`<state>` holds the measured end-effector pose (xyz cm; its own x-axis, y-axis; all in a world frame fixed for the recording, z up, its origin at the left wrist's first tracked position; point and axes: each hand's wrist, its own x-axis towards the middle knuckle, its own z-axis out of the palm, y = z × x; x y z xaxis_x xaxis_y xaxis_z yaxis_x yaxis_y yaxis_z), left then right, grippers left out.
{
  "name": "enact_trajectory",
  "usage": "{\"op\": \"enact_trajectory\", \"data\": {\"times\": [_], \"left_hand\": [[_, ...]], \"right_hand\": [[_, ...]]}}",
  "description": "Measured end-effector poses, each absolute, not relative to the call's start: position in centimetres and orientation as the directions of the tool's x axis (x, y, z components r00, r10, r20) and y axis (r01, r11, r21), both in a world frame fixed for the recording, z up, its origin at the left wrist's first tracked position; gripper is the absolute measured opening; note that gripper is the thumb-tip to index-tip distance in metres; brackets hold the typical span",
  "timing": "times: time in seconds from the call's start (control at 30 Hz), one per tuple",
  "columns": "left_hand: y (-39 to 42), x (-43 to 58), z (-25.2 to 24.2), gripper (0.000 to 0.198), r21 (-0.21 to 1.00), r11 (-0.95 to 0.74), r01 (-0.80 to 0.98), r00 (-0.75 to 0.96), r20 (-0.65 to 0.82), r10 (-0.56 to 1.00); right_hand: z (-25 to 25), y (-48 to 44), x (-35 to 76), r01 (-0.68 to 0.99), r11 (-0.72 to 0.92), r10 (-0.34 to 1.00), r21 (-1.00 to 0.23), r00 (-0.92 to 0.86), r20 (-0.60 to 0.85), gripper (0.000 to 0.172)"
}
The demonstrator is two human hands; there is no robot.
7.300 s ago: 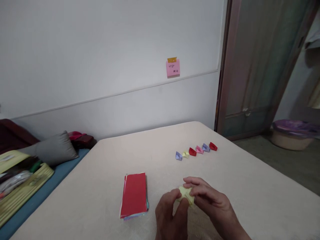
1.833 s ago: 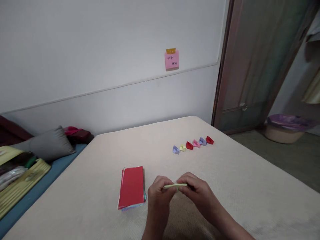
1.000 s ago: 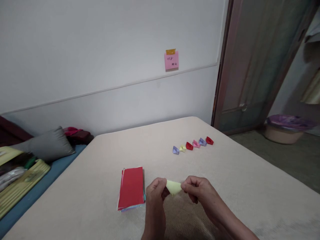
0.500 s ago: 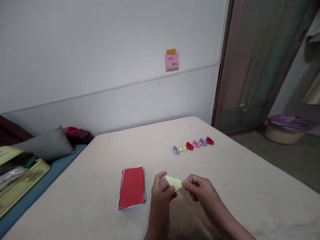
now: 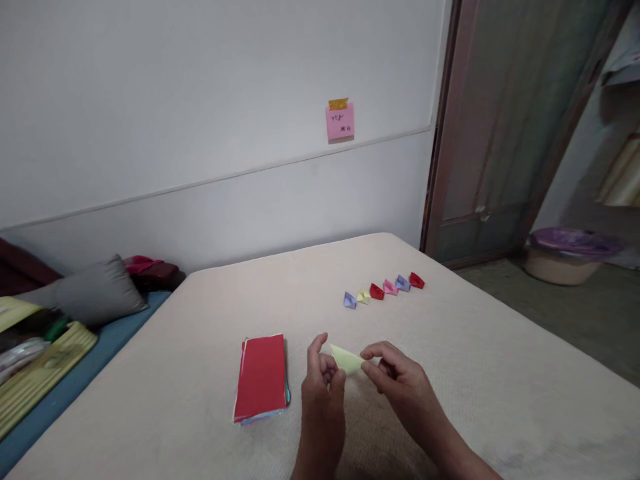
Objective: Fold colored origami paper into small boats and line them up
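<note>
Just right of the stack of red paper (image 5: 261, 377) on the bench (image 5: 475, 373), both hands pinch a folded yellow paper (image 5: 347, 360) held above the surface. The left hand (image 5: 323, 380) grips its near corner and the right hand (image 5: 395, 380) its other end, fingers curled. The crease would likely come out cleanest with edges matched first, then pressed flat between the fingertips. Six small folded pieces (image 5: 380, 292) sit in a row farther right, beyond the stack.
</note>
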<state>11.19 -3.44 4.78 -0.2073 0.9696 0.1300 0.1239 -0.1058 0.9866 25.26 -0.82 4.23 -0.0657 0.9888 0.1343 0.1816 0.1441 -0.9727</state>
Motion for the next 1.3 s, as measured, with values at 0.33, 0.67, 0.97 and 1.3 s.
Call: {"op": "enact_trajectory", "data": {"times": [0.33,0.67,0.97,1.3], "left_hand": [[-2.4,10.2,3.7,0.048,0.962,-0.059,-0.266,-0.059,0.044,0.997],[-2.2,9.8,3.1,0.046,0.974,-0.062,-0.216,-0.021,0.059,0.998],[-3.7,10.2,4.8,0.039,0.964,-0.166,0.207,-0.013,0.172,0.985],[-3.2,11.1,4.1,0.032,0.928,0.091,-0.362,0.074,-0.069,0.995]], "right_hand": [[5.1,-0.8,25.6,-0.030,0.019,0.968,-0.999,-0.251,0.026,0.020],[4.4,-0.4,25.5,-0.037,0.026,0.979,-0.999,-0.203,0.033,0.007],[4.6,-0.1,25.3,0.096,0.075,0.968,-0.992,-0.247,0.049,0.009],[3.5,-0.2,25.7,-0.290,-0.360,0.854,-0.887,-0.485,-0.188,0.022]]}}
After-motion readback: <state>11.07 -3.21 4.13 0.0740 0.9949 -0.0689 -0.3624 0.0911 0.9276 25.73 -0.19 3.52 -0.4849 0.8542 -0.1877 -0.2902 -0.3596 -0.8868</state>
